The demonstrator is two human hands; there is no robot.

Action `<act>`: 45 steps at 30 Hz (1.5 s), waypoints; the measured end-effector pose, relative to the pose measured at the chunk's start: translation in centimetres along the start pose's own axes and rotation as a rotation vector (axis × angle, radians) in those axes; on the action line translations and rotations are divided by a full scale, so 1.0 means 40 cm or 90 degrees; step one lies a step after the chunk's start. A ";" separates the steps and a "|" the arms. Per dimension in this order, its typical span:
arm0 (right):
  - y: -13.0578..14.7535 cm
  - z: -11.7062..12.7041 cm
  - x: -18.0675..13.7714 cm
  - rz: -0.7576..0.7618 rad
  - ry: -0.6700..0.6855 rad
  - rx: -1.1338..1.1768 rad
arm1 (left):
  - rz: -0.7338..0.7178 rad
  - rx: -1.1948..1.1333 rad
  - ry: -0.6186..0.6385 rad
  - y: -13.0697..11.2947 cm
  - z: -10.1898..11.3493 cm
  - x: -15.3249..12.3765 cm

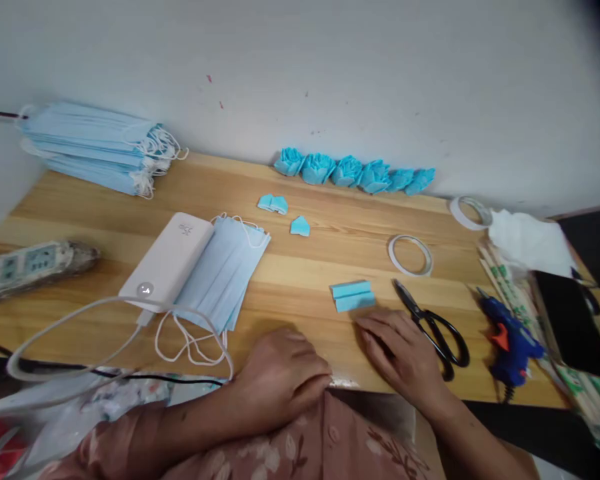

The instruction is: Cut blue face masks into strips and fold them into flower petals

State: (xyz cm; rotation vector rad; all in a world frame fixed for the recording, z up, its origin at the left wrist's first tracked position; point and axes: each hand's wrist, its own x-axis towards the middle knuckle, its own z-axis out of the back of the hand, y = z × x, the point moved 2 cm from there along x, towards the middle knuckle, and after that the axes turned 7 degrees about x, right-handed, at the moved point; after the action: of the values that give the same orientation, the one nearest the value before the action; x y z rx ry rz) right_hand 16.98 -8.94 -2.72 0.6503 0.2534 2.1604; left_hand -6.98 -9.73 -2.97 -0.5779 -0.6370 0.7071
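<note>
Right grip [405, 353] flat, fingers spread, empty, beside scissors [433, 327]; left grip [280, 380] a loose fist at table [310, 267] edge.

No legible text: a faint grey emblem on the white power bank [167, 263] at left on the table [330, 233], and green print on the paper-wrapped sticks [505, 283] at far right, both too small and blurred to read.

scissors [433, 327] right of folded strips [353, 296] | tape ring [410, 255] behind
</note>
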 end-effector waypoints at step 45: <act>-0.146 0.141 0.109 0.117 -0.047 0.019 | 0.166 0.399 0.077 0.206 0.156 0.269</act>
State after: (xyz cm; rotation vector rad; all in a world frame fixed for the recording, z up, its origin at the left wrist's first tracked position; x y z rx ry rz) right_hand 21.72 -2.14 1.32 0.7951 0.1932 2.3051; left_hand -8.29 4.94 -0.77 -0.1171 -0.2019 1.0529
